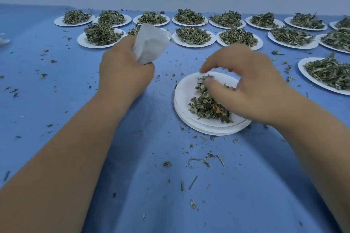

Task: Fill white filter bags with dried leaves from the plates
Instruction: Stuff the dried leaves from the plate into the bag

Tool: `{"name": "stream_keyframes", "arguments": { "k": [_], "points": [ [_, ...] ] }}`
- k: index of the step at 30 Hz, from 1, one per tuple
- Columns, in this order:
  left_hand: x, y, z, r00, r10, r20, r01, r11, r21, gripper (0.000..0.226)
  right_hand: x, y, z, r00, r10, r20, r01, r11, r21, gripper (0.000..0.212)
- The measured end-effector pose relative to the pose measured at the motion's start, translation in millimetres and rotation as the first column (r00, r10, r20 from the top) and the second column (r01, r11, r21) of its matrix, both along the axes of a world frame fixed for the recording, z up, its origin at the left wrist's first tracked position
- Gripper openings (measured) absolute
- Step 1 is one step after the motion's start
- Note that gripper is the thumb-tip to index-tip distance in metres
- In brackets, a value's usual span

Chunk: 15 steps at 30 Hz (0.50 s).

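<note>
Head view, looking down at a blue cloth (151, 176) spread over a table.

The left hand (125, 70) is left of centre, fingers curled tight round the lower part of a white filter bag (149, 43). The bag stands up out of the fist, and its mouth faces up and away.

The right hand (246, 85) arches like a claw over the dried leaves (206, 106) on the near stack of plates (185, 96). Its thumb is dipped into the pile. Blur hides whether it has closed on a pinch of leaves yet.

Likely risks:
- The bag is scrunched in the fist, so its mouth may be partly closed and leaves could fall beside it.
- The bag is up and to the left of the plates with bare cloth between, so a loose pinch would shed leaves on the way across.
- Leaf crumbs (198, 161) already litter the cloth around the stack.

The leaves lie directly under the right hand's fingers, touching the thumb. The bag is well left of the right hand and slightly farther away.

Two rows of full plates (193, 45) line the far edge.
</note>
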<state>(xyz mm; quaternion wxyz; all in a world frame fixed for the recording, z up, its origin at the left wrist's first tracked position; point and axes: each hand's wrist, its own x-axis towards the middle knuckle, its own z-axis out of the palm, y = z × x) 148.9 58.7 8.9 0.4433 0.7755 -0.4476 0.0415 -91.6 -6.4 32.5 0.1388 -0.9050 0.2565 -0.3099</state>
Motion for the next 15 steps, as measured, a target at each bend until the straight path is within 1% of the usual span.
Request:
{"name": "stream_keyframes", "arguments": {
  "k": [1,2,3,4,6,8,9,11,12,14,15],
  "points": [
    [2,1,0,0.999,0.024,0.028,-0.024,1.0,0.001,0.011,0,-1,-2,0.988,0.022,-0.153,-0.022,1.0,0.001,0.034],
    [2,3,0,0.997,0.036,0.064,-0.036,0.999,0.008,0.013,0,-2,-7,0.954,0.042,-0.297,-0.046,0.999,-0.005,0.047],
    [1,4,0,0.994,0.041,0.106,-0.043,0.999,0.017,0.015,1,-2,-11,0.913,0.055,-0.403,-0.064,0.998,-0.007,0.06],
    [0,5,1,0.987,0.052,0.151,-0.057,0.998,0.024,0.014,2,-2,-15,0.882,0.065,-0.466,-0.07,0.998,0.007,0.069],
    [0,6,3,0.964,0.104,0.243,-0.114,0.993,0.025,0.014,4,-2,-21,0.864,0.082,-0.497,-0.054,0.996,0.069,0.077],
    [3,8,4,0.939,0.151,0.309,-0.162,0.987,0.009,0.016,6,-3,-23,0.881,0.087,-0.465,-0.044,0.994,0.104,0.075],
    [5,8,4,0.933,0.15,0.326,-0.163,0.986,0.014,0.015,6,-3,-23,0.899,0.091,-0.429,-0.052,0.993,0.102,0.07],
    [6,8,3,0.937,0.104,0.332,-0.129,0.99,0.055,0.015,7,-4,-22,0.929,0.087,-0.359,-0.067,0.995,0.067,0.059],
    [3,7,2,0.94,0.066,0.335,-0.1,0.991,0.085,0.016,7,-5,-22,0.933,0.069,-0.354,-0.062,0.998,0.03,0.057],
    [-5,3,0,0.934,-0.04,0.354,-0.015,0.988,0.151,0.016,6,-7,-24,0.915,0.014,-0.404,-0.03,0.999,-0.032,0.062],
    [-9,2,-1,0.926,-0.099,0.364,0.034,0.983,0.179,0.014,5,-8,-26,0.901,0.004,-0.433,-0.015,1.0,-0.022,0.065]
  ]
}}
